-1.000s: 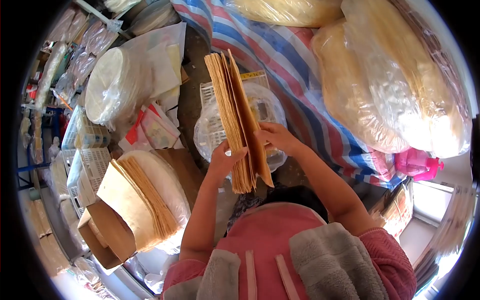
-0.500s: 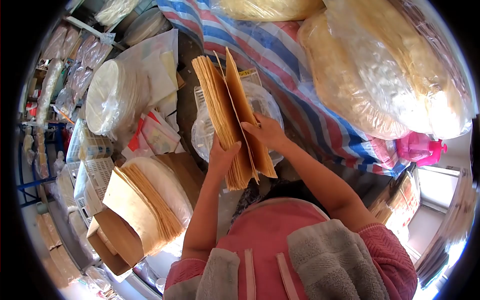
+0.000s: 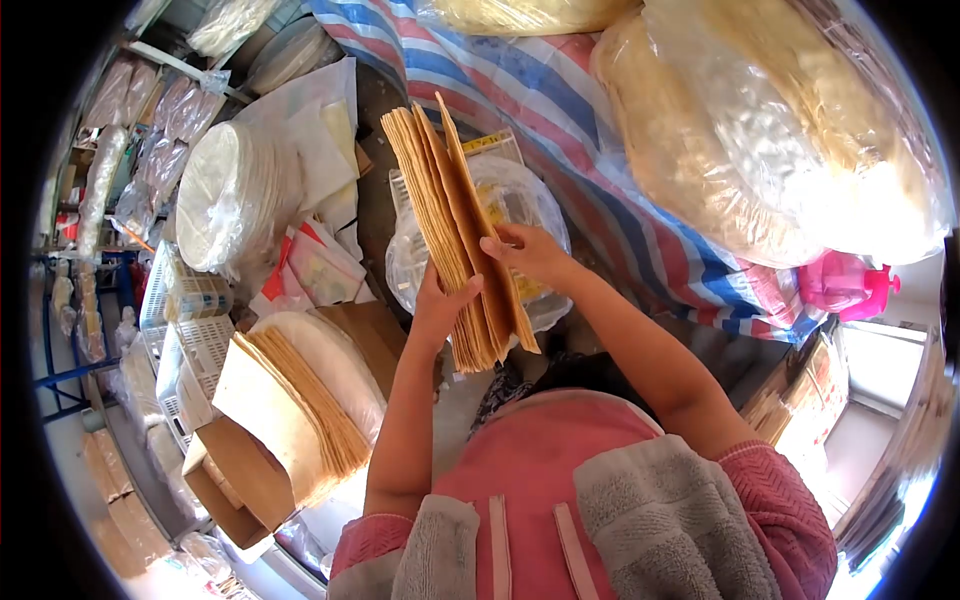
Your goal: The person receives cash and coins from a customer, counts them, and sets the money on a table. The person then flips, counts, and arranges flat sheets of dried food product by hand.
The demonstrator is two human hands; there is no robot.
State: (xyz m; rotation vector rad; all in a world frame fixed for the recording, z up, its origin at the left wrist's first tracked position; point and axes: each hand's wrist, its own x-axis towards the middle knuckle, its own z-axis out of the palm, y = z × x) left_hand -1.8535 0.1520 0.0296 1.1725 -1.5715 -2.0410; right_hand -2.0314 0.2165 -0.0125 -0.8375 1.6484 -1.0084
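Brown, rough-edged stack of long, thin sheets (image 3: 440, 225) is held up at the centre of the view, its far end toward eleven o'clock and its near end toward five. The left hand (image 3: 441, 305) grips it on the seven o'clock side, thumb across the face, fingers mostly hidden behind. The right hand (image 3: 530, 258) pinches the outer sheets at the three o'clock edge, the grasp narrow. Half a second ago those sheets stood spread from the main bundle in a broad V; now that gap has narrowed, though the far ends are still fanned.

Beyond the stack, a crumpled clear plastic bag (image 3: 540, 205) lies against a white slatted plastic crate (image 3: 500, 147); whether the stack touches the bag cannot be told. Toward two o'clock runs a blue, white and red striped plastic sheet (image 3: 610, 190), with large clear bags of cream-coloured contents (image 3: 690, 150) on it. At eight o'clock another pile of tan sheets (image 3: 290, 405) leans beside an open brown cardboard box (image 3: 245, 475). A pink plastic bottle (image 3: 835, 283) sits toward three o'clock.
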